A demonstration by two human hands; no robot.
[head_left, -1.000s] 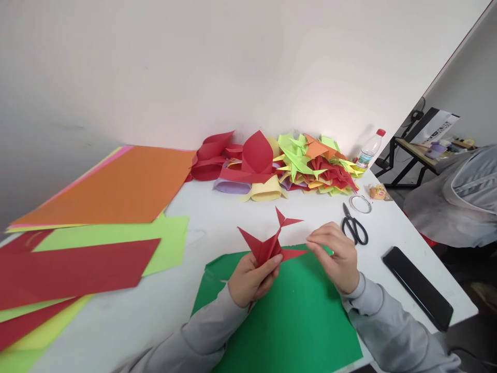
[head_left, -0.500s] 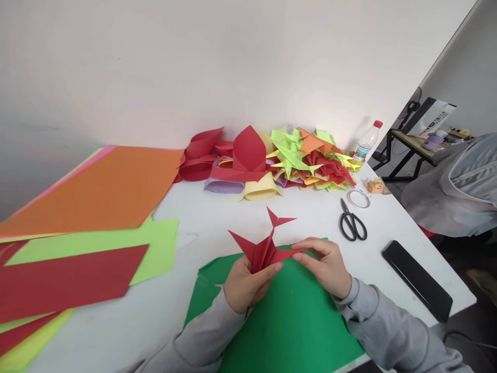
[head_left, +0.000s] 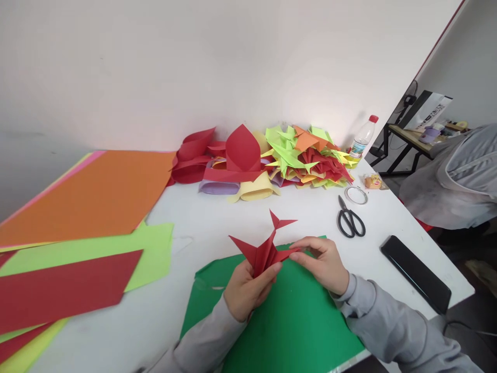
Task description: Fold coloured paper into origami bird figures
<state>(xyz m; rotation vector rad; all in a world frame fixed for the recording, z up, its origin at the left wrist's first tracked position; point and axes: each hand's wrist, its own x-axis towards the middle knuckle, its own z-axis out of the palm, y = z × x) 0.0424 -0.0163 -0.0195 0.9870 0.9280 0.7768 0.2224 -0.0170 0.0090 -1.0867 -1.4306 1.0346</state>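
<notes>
A folded red paper crane (head_left: 264, 246) is held above a green sheet (head_left: 279, 321) at the table's near edge. My left hand (head_left: 245, 291) is closed round the crane's base from below. My right hand (head_left: 323, 264) pinches the tip of its right wing with thumb and fingers. The crane's other wing points left and its forked end sticks up toward the back.
Large orange (head_left: 93, 194), lime (head_left: 147, 243) and red (head_left: 66, 287) sheets lie at the left. A heap of folded paper shapes (head_left: 272, 160) sits by the wall. Scissors (head_left: 350, 221), a tape ring (head_left: 357, 195), a bottle (head_left: 362, 139) and a black phone (head_left: 416, 273) lie right. A person in grey (head_left: 458, 181) sits beyond.
My right hand moved left and took hold of the crane's right wing tip. The view has shifted slightly; the left hand keeps its grip.
</notes>
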